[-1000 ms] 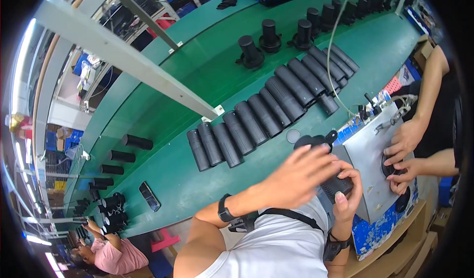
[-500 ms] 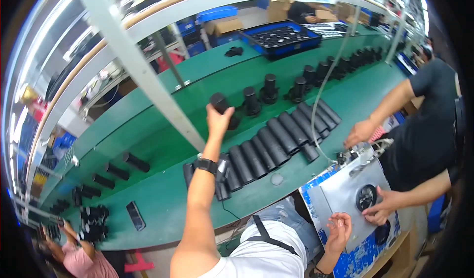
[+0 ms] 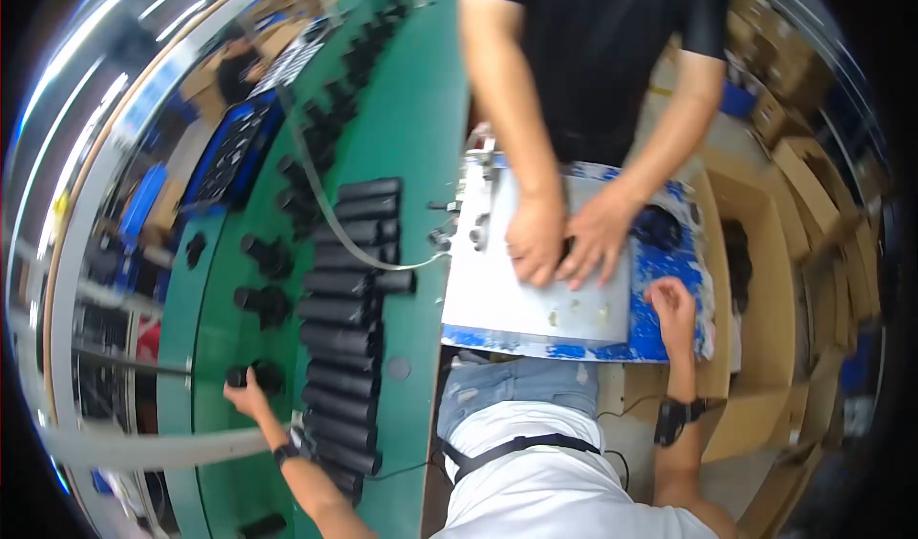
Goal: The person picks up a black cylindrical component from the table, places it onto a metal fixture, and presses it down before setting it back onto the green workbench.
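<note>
Fingers (image 3: 251, 383) of the left hand (image 3: 245, 396) curl round a black knobbed part (image 3: 260, 376) on the green bench (image 3: 411, 109), at the far side of the cylinder row, the grip appearing closed on its near edge; the reach across the row suggests the part is being taken or set among its kind. Three more such knobbed parts (image 3: 265, 255) stand upright beyond it. Right hand (image 3: 672, 302) lies with fingers loosely bent on the blue mat (image 3: 669, 252) beside the grey plate (image 3: 516, 300), apparently steadying it; whether it grips anything cannot be told. Black cylinders (image 3: 349, 314), roughly eleven, lie side by side in one row, likely for easy picking. A co-worker's two hands (image 3: 564, 238) press flat on the plate, fingers spread. Cardboard cartons (image 3: 755, 281), at least three, stand to the right.
</note>
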`<state>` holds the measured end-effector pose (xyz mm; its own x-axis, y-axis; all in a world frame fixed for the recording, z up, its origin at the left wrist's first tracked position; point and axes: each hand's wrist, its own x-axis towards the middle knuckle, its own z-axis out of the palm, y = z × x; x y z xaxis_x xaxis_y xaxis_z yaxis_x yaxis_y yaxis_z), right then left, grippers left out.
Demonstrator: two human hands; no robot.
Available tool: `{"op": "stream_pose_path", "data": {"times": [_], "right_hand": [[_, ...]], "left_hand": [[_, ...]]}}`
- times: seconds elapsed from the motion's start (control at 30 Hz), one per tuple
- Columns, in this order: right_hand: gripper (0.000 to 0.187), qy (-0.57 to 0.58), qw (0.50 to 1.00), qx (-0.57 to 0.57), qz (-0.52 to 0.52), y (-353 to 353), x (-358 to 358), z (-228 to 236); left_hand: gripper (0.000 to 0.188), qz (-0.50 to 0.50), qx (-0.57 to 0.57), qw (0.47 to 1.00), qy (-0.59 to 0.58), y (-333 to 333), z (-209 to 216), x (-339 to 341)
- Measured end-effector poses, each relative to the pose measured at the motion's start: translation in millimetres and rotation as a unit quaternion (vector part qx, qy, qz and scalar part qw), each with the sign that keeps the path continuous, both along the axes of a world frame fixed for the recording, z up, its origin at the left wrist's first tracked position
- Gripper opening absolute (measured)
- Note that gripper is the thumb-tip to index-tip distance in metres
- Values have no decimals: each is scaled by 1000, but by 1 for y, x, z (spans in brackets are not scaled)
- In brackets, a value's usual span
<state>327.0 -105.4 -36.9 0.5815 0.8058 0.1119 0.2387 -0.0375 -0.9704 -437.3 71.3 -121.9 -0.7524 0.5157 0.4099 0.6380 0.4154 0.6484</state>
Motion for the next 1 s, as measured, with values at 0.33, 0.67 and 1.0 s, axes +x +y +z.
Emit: {"op": "stream_pose_path", "data": {"times": [0.33, 0.67, 1.0], "right_hand": [[29, -180, 960, -160, -142, 9, 103, -69], [37, -54, 998, 21, -28, 66, -20, -60], [40, -343, 937, -18, 65, 20, 11, -111]], "left_hand": [[58, -198, 140, 956, 167, -5, 69, 131], [32, -506, 83, 858, 2, -48, 90, 340], [11, -270, 181, 945, 34, -84, 103, 214]]}}
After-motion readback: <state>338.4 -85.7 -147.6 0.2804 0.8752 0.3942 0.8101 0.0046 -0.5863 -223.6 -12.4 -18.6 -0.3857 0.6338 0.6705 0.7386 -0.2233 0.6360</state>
